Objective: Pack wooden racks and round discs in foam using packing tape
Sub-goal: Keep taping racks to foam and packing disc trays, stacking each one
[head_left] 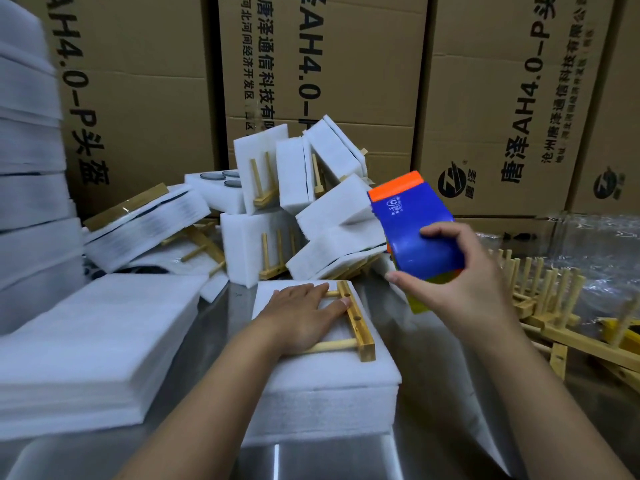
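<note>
While brown cardboard cartons [346, 64] printed "AH4.0-P" beside Chinese characters wall in the brushed steel table [433, 393], your left hand [304, 317] lies flat, fingers straight, on a pale wooden rack [360, 327]. That rack rests on a thick white foam block [322, 386] at the table's middle. Your right hand [460, 282] grips a blue tape dispenser [412, 230] with an orange end, raised just right of the rack. Soft foam sheets [86, 341] are stacked on the left. Behind, foam-wrapped bundles [332, 209] are heaped, one slab showing dark round discs [212, 176]; bare racks [554, 299] lie on the right.
</note>
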`<state>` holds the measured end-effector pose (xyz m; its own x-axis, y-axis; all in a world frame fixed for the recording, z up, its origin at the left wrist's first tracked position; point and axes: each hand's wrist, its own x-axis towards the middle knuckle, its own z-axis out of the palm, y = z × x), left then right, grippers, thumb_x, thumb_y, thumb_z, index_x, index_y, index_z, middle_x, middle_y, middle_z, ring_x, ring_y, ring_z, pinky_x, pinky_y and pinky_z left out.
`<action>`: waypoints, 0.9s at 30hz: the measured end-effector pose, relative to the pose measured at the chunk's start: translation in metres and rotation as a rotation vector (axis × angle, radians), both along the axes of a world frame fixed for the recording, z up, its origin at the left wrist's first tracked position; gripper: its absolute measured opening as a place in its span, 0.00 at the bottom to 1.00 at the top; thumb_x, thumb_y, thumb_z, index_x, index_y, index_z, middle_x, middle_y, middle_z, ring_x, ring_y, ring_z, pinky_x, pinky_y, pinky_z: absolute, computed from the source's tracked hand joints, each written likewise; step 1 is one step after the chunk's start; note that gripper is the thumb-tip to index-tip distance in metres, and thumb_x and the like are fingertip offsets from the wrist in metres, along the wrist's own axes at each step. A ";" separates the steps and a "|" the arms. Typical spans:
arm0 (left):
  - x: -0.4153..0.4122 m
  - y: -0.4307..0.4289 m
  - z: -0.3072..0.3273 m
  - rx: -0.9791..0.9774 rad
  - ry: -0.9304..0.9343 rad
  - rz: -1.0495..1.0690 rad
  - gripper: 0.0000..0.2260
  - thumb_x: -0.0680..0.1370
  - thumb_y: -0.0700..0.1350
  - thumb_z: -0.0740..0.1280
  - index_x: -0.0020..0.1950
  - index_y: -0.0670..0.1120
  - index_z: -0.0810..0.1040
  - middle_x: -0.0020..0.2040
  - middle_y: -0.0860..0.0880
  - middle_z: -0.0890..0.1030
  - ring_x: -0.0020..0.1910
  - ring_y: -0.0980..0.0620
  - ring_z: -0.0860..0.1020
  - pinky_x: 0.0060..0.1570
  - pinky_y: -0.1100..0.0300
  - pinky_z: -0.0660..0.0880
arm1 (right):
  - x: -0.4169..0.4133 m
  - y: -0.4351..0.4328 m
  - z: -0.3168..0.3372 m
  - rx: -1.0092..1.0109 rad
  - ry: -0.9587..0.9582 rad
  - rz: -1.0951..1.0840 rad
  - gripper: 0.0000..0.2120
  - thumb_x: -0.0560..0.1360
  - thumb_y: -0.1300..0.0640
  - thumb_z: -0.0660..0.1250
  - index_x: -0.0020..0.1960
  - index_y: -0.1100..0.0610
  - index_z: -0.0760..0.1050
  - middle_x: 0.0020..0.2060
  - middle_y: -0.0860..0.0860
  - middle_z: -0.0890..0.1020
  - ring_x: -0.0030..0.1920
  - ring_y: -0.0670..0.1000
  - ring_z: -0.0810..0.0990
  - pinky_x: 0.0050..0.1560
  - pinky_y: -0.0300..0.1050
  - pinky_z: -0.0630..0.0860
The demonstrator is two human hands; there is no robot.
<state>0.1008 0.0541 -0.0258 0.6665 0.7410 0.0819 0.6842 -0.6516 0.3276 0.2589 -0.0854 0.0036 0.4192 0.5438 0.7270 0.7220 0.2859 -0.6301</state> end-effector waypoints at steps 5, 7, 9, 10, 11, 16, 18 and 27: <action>0.001 0.003 -0.002 0.046 0.017 -0.004 0.29 0.79 0.64 0.47 0.76 0.52 0.56 0.77 0.50 0.56 0.76 0.49 0.53 0.73 0.47 0.49 | -0.013 -0.006 0.006 0.187 0.075 0.313 0.23 0.56 0.44 0.76 0.49 0.36 0.73 0.51 0.31 0.75 0.55 0.39 0.76 0.44 0.40 0.79; 0.000 0.003 -0.002 0.068 0.066 -0.030 0.28 0.78 0.64 0.45 0.75 0.53 0.59 0.77 0.48 0.58 0.75 0.47 0.55 0.72 0.46 0.51 | -0.014 -0.004 0.006 0.196 0.232 0.548 0.22 0.56 0.51 0.76 0.48 0.40 0.76 0.51 0.38 0.78 0.54 0.47 0.79 0.42 0.40 0.79; -0.001 0.002 0.000 0.074 0.050 -0.031 0.25 0.79 0.60 0.47 0.73 0.51 0.63 0.74 0.46 0.62 0.72 0.44 0.59 0.71 0.45 0.54 | -0.015 0.000 0.006 0.139 0.350 0.690 0.22 0.56 0.60 0.76 0.47 0.45 0.78 0.51 0.47 0.79 0.50 0.52 0.80 0.41 0.41 0.80; -0.002 0.001 0.001 0.073 0.026 -0.024 0.23 0.80 0.57 0.50 0.72 0.50 0.65 0.73 0.45 0.64 0.71 0.43 0.61 0.71 0.45 0.55 | -0.015 0.002 0.005 0.115 0.392 0.724 0.21 0.57 0.64 0.75 0.47 0.47 0.78 0.50 0.49 0.79 0.48 0.53 0.80 0.40 0.42 0.80; -0.002 0.000 0.001 0.074 0.012 -0.020 0.21 0.81 0.55 0.51 0.71 0.49 0.66 0.72 0.45 0.65 0.70 0.43 0.62 0.70 0.45 0.55 | -0.015 0.002 0.005 0.096 0.431 0.740 0.20 0.58 0.65 0.72 0.47 0.48 0.78 0.49 0.51 0.80 0.46 0.53 0.81 0.40 0.42 0.80; -0.001 -0.002 0.002 0.080 0.020 -0.011 0.21 0.80 0.53 0.51 0.72 0.49 0.64 0.73 0.46 0.64 0.72 0.43 0.60 0.71 0.46 0.54 | -0.008 0.001 0.008 0.041 0.508 0.742 0.15 0.61 0.61 0.70 0.47 0.49 0.78 0.51 0.53 0.80 0.45 0.54 0.81 0.41 0.45 0.80; -0.001 -0.002 0.000 0.080 0.021 -0.009 0.21 0.81 0.54 0.51 0.72 0.50 0.64 0.73 0.46 0.64 0.72 0.44 0.60 0.71 0.46 0.53 | -0.007 0.000 0.009 0.004 0.457 0.703 0.16 0.60 0.59 0.73 0.46 0.47 0.79 0.54 0.55 0.79 0.49 0.55 0.80 0.47 0.49 0.78; -0.001 -0.003 0.001 0.078 -0.016 -0.011 0.21 0.80 0.55 0.51 0.73 0.51 0.63 0.74 0.47 0.63 0.73 0.46 0.58 0.72 0.47 0.53 | -0.004 0.001 0.011 -0.012 0.302 0.505 0.26 0.50 0.43 0.77 0.47 0.40 0.76 0.52 0.50 0.81 0.51 0.48 0.81 0.44 0.38 0.78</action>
